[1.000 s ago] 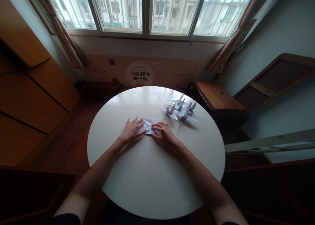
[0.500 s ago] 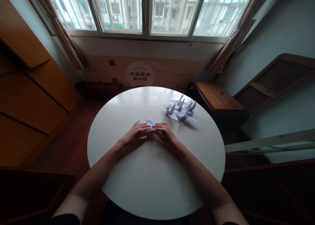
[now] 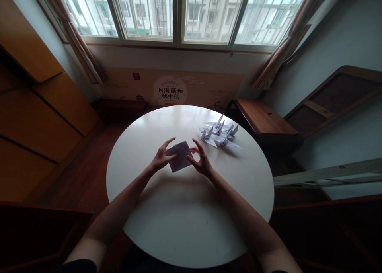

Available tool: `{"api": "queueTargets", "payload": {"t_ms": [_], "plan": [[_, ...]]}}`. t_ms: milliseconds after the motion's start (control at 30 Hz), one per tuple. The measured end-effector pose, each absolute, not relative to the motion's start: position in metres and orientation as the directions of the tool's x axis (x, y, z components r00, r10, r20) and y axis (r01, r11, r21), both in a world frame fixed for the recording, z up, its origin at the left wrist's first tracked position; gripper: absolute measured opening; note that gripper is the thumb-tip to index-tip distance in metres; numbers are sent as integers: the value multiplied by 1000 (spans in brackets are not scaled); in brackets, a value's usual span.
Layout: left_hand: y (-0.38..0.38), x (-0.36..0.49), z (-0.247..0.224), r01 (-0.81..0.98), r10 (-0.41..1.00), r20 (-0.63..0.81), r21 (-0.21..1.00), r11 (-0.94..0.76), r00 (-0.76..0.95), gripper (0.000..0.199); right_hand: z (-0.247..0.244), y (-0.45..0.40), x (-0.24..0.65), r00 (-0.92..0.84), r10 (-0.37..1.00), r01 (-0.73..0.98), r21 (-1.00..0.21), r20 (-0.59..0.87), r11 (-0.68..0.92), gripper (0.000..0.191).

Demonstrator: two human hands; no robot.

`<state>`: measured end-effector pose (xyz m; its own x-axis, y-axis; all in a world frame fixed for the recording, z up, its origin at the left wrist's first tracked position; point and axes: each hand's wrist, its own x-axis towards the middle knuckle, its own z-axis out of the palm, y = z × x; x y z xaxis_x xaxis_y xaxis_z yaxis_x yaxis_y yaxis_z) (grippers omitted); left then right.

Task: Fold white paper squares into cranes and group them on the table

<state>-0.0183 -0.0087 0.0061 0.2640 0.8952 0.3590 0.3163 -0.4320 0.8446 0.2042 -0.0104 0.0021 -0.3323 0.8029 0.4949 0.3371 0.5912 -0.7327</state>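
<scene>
A folded sheet of white paper (image 3: pixel 180 155), now a tilted square, is held up above the table between my two hands. My left hand (image 3: pixel 161 157) grips its left side, thumb across the front face and the index finger raised above the upper edge. At the right edge, my right hand (image 3: pixel 203 159) touches the paper with its thumb, while the index finger stands up and away from it. Other right fingers are partly hidden behind the paper's edge. Several folded paper cranes (image 3: pixel 221 133) sit grouped beyond my right hand.
Under my hands is a round white table (image 3: pixel 185 225). A wooden side table (image 3: pixel 265 116) stands past its right rim, and an orange cabinet (image 3: pixel 41 117) is on the left. Behind the table, a printed panel (image 3: pixel 119 82) runs below the barred window (image 3: pixel 205 14).
The paper has come up off the table and turned into a square facing me. My hands have moved from pressing flat on it to holding its sides. The cranes stayed put.
</scene>
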Motion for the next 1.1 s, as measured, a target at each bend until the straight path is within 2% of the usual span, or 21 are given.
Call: {"api": "queueTargets", "payload": {"t_ms": [100,200,267,367,467,533,633,733,867,967,1100], "plan": [[-4,-21,0,384,898,327,820,-425,295,68,-3,-8,201,-358,840,345,-778,409,526,69],[-6,-20,-5,474,887,308,759,-447,342,65,-7,-6,200,-406,852,419,-761,330,495,65],[-11,-17,-5,568,878,340,671,-477,336,67,-8,-5,200,-403,863,511,-708,305,488,65],[-17,-12,-2,719,839,454,472,-510,298,60,-7,-6,200,-361,878,664,-575,314,478,61],[-19,-9,0,687,768,424,362,-630,480,45,-4,-7,201,-313,897,749,-499,313,436,52],[-20,-9,0,624,698,365,315,-715,616,39,-4,-6,202,-269,918,770,-508,292,387,44],[-19,-9,-1,601,657,312,267,-754,686,33,-6,-3,203,-225,940,765,-551,256,333,29],[-16,-12,-2,610,660,309,252,-751,685,24,-7,-1,204,-224,940,740,-583,257,335,22],[-10,-22,-2,638,695,353,282,-717,626,16,-8,1,206,-259,925,717,-587,278,377,28],[-6,-28,-2,655,734,374,336,-677,567,17,-11,2,210,-310,894,716,-539,322,443,26],[-6,-31,0,610,750,381,437,-661,540,18,-15,1,212,-430,806,681,-440,407,586,35]]}}
